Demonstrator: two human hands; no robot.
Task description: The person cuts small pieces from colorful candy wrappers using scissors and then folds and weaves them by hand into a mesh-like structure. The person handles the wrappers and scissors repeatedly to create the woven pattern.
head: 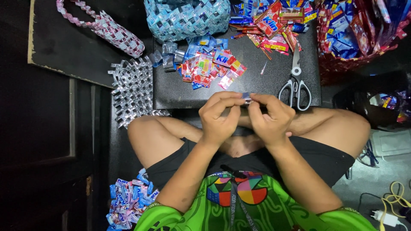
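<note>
Dim floor space surrounds a low black board where I watch a seated person work, legs crossed beneath it.

Hands: the left hand and right hand meet at the board's near edge, fingertips pressed together, both pinching a small folded strip of silvery wrapper between them. Neither hand is spread; the other fingers curl inward.

Strip: it sits above the knees, just clear of the board. I judge it very light, thin and creased, stiff along its folds but easily crushed or torn. Foil facing likely makes it slippery. Best taken by the folded edges with fingertips, not across the flat.

Surroundings:
- Scissors lie on the board, just beyond the right hand, blades pointing away.
- Loose pile of red and blue folded wrappers rests mid-board.
- Blue woven basket stands at the far edge.
- Pink woven band lies far left.
- Silver woven mat hangs off the board's left side.
- Red bag of wrappers sits far right.
- Bundle of folded blue pieces lies by the left hip.
</note>
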